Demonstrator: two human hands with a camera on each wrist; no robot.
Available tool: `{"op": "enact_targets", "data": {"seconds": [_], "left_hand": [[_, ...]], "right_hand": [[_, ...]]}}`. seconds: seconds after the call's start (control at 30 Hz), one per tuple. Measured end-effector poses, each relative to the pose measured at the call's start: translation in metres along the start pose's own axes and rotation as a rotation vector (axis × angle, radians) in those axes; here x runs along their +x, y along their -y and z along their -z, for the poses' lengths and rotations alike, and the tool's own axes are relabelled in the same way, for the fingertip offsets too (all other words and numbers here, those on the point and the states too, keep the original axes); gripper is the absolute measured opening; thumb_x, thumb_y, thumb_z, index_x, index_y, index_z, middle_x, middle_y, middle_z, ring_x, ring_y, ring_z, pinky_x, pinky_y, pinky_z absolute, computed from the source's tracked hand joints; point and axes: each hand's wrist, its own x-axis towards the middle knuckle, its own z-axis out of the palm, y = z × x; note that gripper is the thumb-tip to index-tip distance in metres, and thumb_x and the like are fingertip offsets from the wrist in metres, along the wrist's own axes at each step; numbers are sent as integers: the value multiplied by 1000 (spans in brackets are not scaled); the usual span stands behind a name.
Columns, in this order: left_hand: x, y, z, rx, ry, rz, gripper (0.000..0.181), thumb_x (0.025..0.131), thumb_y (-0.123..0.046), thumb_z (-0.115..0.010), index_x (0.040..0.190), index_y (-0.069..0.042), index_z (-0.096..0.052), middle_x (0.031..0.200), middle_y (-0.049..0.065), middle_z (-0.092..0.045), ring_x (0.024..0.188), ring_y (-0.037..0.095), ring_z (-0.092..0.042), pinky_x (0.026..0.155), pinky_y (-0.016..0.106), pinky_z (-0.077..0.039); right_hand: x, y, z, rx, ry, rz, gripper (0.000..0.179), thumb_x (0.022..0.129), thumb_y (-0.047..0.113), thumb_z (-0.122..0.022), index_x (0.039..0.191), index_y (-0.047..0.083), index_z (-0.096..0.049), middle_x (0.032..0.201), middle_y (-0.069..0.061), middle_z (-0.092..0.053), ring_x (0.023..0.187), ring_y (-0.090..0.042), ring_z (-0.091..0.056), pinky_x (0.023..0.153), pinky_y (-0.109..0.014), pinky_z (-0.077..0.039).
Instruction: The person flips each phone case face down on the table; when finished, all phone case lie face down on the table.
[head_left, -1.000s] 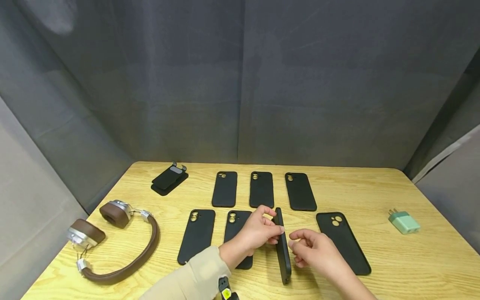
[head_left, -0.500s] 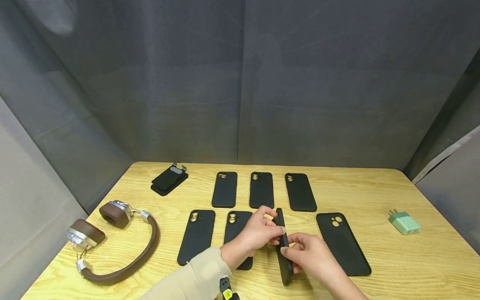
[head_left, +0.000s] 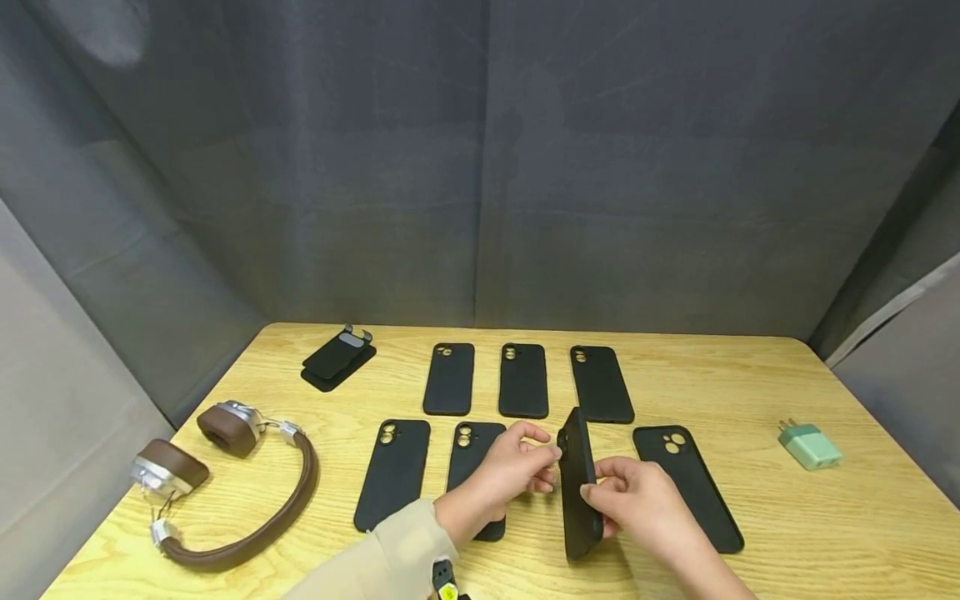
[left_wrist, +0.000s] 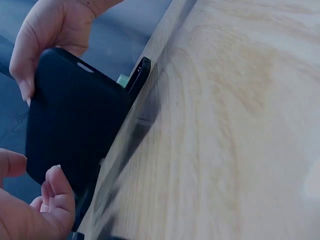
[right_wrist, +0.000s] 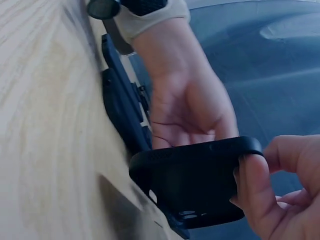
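A black phone case (head_left: 579,492) stands on its long edge on the table, tilted, its back turned to the left. My right hand (head_left: 637,504) pinches its upper edge between thumb and fingers; the right wrist view shows the hollow inside of the case (right_wrist: 195,185) and the thumb at its corner. Close to the camera end, on the left, is my left hand (head_left: 510,467), fingers loosely bent and not gripping; whether a fingertip touches the case cannot be told. Another black phone case (head_left: 690,487) lies to the right, inner side up. Under the left hand a phone case (head_left: 468,454) is partly hidden.
Flat black phone cases (head_left: 448,379) lie in a back row, and one more case (head_left: 393,475) lies front left. Brown headphones (head_left: 288,500) and a folded black stand (head_left: 337,360) are on the left. A green plug adapter (head_left: 810,446) sits far right.
My right hand has come in from the right and taken hold of the case's edge. The left fingers have let go of it, and the case has turned and leaned to the right.
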Motion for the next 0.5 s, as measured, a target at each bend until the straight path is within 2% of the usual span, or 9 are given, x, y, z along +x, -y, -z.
{"op": "enact_targets", "data": {"seconds": [0.1,0.33,0.5], "left_hand": [[0,4,3,-26,15,18,27,86,-9,-58,110,-1,-47,74,5,-56,57,10,-54,54,20,-49],[-2,10,7,-91,115,115,22,90,-13,-55,109,-4,-48,82,6,-55,64,12,-58,62,24,-52],[-4,15,5,-155,204,116,15,91,-12,-53,104,-6,-51,82,6,-59,69,14,-59,69,31,-54]], "right_hand": [[-1,2,5,27,-5,14,36,82,9,-65,110,-11,-57,66,-4,-63,52,-16,-57,52,-26,-49],[-1,6,13,125,24,44,42,83,6,-63,116,-15,-51,73,-8,-65,56,-16,-61,54,-28,-53],[-1,7,15,159,45,44,43,84,6,-61,119,-16,-48,76,-9,-65,60,-16,-62,56,-29,-53]]}}
